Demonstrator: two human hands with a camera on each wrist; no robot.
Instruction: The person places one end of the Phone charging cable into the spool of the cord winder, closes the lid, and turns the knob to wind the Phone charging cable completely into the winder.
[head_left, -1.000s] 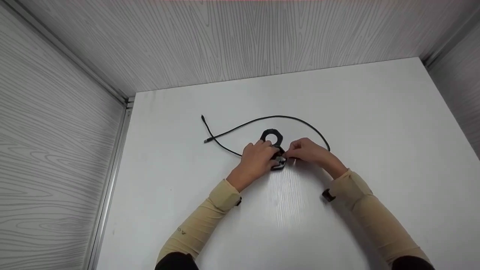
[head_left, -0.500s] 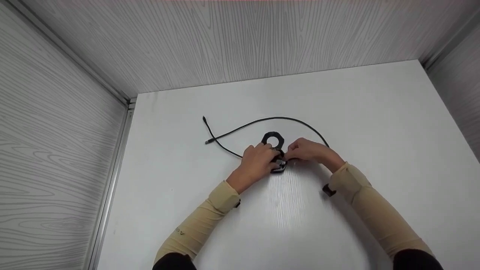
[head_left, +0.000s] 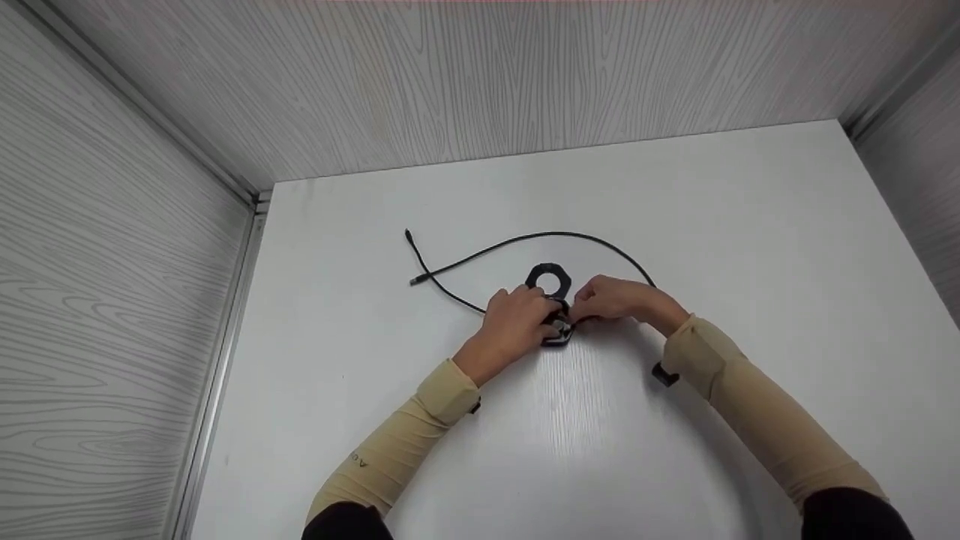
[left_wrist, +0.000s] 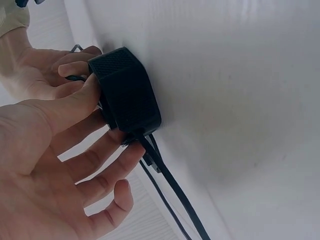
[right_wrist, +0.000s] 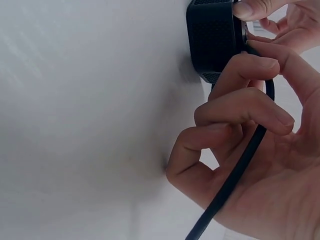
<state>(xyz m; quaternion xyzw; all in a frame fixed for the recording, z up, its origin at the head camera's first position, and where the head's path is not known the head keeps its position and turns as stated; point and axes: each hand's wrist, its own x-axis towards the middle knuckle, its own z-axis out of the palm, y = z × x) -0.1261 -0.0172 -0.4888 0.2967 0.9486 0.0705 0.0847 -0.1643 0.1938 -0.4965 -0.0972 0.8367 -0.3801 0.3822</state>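
My left hand [head_left: 511, 322] holds a black faceted case [left_wrist: 131, 95] on the white table, its thumb on one edge and fingers along the other side. Small shiny parts show inside the case in the head view. A flat black ring [head_left: 565, 282] with a round hole lies against its far side. My right hand [head_left: 611, 298] pinches a black cable [right_wrist: 232, 175] close beside the case, between thumb and forefinger, its other fingers curled. From that pinch the cable runs down across the palm. Another stretch of cable [left_wrist: 175, 187] leaves the case beside the left fingertips.
The cable loops over the table [head_left: 360, 420] behind both hands and crosses itself at the left. Its two plugs lie there, a slim one [head_left: 408, 234] and a metal-tipped one [head_left: 417, 280]. Wood-grain panels [head_left: 480, 82] stand behind and at both sides.
The right wrist has shifted slightly left and away, and dark cable now shows under the right fingers. The ring and case sit a touch further right. The left hand keeps its grip.
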